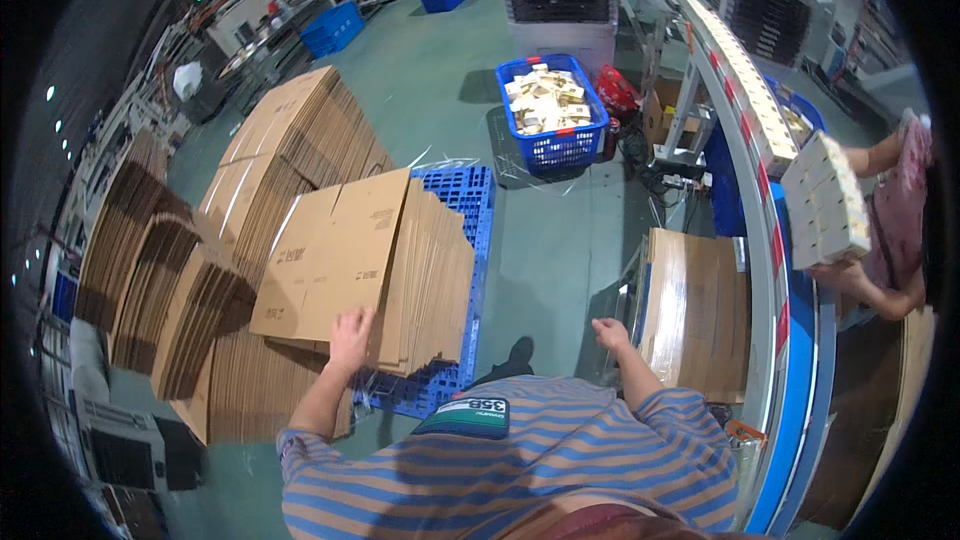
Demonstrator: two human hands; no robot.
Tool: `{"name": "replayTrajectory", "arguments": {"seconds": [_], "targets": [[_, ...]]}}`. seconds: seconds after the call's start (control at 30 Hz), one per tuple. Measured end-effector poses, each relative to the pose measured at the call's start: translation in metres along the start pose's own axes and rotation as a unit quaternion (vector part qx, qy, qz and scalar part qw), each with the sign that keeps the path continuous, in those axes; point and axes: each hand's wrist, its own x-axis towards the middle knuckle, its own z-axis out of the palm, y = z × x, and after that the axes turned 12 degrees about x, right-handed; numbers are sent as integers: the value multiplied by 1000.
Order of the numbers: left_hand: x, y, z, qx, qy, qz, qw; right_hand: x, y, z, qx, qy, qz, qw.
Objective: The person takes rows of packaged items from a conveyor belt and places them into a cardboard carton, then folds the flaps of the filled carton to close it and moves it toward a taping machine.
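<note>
Dark printed characters, too small and skewed to read surely, mark the far right, near right and near left parts of a flat brown cardboard carton blank (330,250); a green-and-navy patch (465,418) with white lettering sits on the blue-and-brown striped shirt (560,450). The blank lies tilted atop a stack of brown folded cardboard (435,275), by the right edge of a blue plastic lattice pallet (482,215); its side edges run away from the person, leaning right at the far end; which axis is longer I cannot tell. The left hand (350,340) touches its near right corner, thumb hidden, so its grip cannot be told; the right hand (611,336) hangs apart, loosely curled, near a film-wrapped brown cardboard stack (700,310).
</note>
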Motion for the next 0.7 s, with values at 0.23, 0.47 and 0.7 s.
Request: {"name": "replayTrajectory", "arguments": {"seconds": [0.23, 0.47, 0.7], "targets": [[192, -46, -33, -23, 170, -138, 976, 4, -85, 11, 195, -74, 93, 974], [480, -30, -122, 35, 453, -59, 889, 19, -228, -43, 122, 105, -131, 978], [630, 173, -186, -559, 422, 196, 686, -26, -419, -70, -164, 460, -377, 787]]}}
